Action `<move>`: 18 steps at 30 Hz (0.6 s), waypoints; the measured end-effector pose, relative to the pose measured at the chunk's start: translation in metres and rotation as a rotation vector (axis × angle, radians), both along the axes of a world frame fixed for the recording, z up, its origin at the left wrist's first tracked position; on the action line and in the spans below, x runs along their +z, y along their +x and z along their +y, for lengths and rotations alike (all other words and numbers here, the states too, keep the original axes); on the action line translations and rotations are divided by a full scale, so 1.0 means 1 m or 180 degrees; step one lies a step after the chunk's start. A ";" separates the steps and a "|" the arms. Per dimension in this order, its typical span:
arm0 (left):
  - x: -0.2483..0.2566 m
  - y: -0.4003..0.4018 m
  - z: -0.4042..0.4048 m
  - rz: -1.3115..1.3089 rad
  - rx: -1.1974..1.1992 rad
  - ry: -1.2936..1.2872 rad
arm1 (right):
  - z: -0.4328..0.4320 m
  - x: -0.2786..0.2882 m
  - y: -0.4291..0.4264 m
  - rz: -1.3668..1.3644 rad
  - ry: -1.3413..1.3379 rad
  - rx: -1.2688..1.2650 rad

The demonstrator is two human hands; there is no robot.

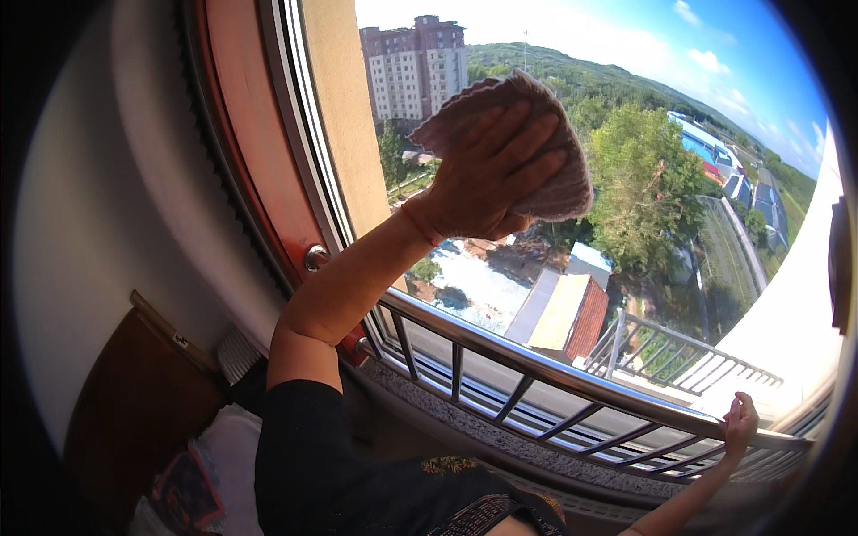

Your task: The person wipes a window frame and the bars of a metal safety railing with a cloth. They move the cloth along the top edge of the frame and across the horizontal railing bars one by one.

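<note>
My left hand (493, 171) is raised in front of the window, its fingers spread over a folded greyish-pink cloth (566, 181). The palm side and whatever lies behind the cloth are hidden, but the cloth appears flat against the pane. A thin red string (417, 224) circles that wrist. Lower right, my right hand (741, 422) is at the far end of a shiny metal railing (516, 362), with its fingers curled at the top rail. The railing crosses the lower part of the window, below my left forearm.
A reddish-brown window frame (278, 174) stands on the left, with a pale curtain (167, 154) beside it. Beneath the railing runs a speckled stone sill (456, 419). A dark brown wooden board (141, 388) and a plastic-wrapped item (188, 489) are lower left. Outside, the ground is far below.
</note>
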State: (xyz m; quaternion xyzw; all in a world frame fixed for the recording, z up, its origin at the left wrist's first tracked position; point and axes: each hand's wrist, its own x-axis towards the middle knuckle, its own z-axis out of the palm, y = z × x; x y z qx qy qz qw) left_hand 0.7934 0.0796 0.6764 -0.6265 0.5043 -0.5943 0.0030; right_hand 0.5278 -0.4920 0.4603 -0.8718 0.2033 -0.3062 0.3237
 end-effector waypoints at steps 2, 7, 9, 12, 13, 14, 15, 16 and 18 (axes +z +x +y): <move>-0.020 -0.008 -0.001 -0.0026 0.0088 0.0773 | 0.006 0.003 0.002 -0.0117 -0.0158 0.0051; 0.000 0.009 0.069 0.0006 0.0529 0.0285 | 0.010 0.011 0.000 -0.0151 -0.0233 0.0114; 0.018 0.027 0.100 0.0006 0.0562 -0.0465 | 0.006 0.009 0.000 0.0053 -0.0510 -0.0022; 0.040 0.056 0.137 0.0052 0.0800 -0.1383 | -0.001 0.001 0.001 -0.0098 -0.0552 -0.0040; 0.043 0.065 0.146 0.0235 0.0921 -0.1749 | 0.001 0.001 0.001 -0.0141 -0.0655 -0.0074; 0.044 0.072 0.155 0.0411 0.0638 -0.2009 | 0.002 0.003 0.001 -0.0132 -0.0697 -0.0088; 0.048 0.071 0.160 0.0594 0.0358 -0.2248 | 0.002 0.003 0.002 -0.0118 -0.0671 -0.0078; 0.054 0.071 0.164 0.0879 0.0165 -0.2408 | 0.002 0.003 0.002 -0.0122 -0.0571 -0.0027; 0.058 0.080 0.170 0.0810 -0.0249 -0.2732 | -0.015 -0.010 0.002 -0.0265 -0.1240 0.0228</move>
